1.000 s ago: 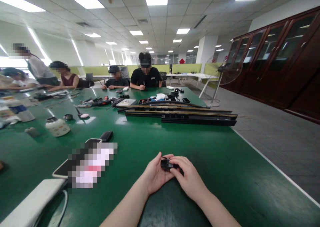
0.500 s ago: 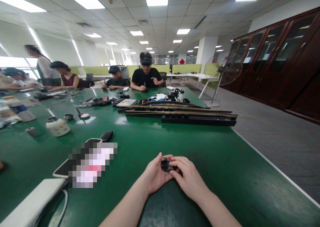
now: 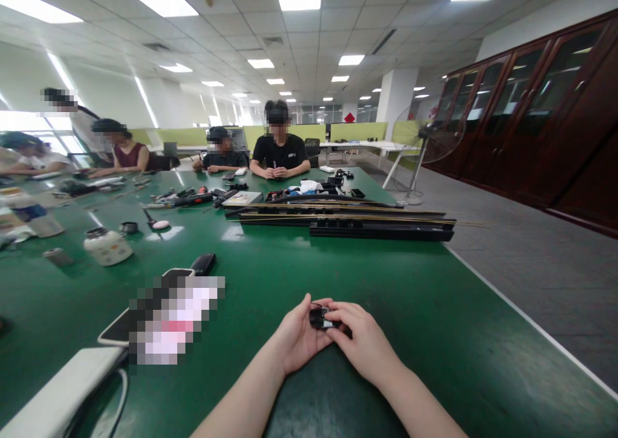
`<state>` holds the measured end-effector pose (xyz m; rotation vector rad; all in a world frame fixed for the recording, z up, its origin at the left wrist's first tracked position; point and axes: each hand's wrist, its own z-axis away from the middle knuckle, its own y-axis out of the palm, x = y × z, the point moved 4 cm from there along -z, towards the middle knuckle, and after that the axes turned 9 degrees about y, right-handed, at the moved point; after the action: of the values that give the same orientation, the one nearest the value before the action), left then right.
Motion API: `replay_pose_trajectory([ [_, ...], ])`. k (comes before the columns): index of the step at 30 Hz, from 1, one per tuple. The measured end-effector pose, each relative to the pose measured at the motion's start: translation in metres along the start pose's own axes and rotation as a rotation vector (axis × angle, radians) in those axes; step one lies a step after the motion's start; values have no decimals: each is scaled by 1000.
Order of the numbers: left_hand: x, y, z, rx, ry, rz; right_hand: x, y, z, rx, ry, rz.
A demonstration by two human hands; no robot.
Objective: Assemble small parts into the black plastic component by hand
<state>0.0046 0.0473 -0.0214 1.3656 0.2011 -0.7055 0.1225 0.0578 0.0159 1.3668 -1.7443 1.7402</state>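
Observation:
A small black device (image 3: 317, 318) with a light patch and a thin dark wire lies across the palm of my left hand (image 3: 300, 338), whose thumb points up beside it. From the right, the fingers of my right hand (image 3: 360, 335) pinch the same device and cover its right end. Both hands meet just above the green table (image 3: 386, 283). What kind of device it is, I cannot make out; my fingers hide part of it.
Long black rails (image 3: 381, 230) with thin brass-coloured rods lie across the table ahead. On the left are a phone (image 3: 140, 309), a white box-shaped object (image 3: 62, 393) with a cable, and a jar (image 3: 107, 246). Several people sit farther back, one (image 3: 280, 151) opposite.
A light patch now shows on the black device between my fingers. My hands have hardly moved. The person opposite has brought both hands together on the table.

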Motion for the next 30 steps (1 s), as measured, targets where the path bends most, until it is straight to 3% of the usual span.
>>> replay_pose_trajectory([
  [18,-2,4,3,77,-11,44,3,0,2,2,-36,-130],
  [30,-1,-1,1,0,-7,11,-3,0,0,-10,-4,-54],
])
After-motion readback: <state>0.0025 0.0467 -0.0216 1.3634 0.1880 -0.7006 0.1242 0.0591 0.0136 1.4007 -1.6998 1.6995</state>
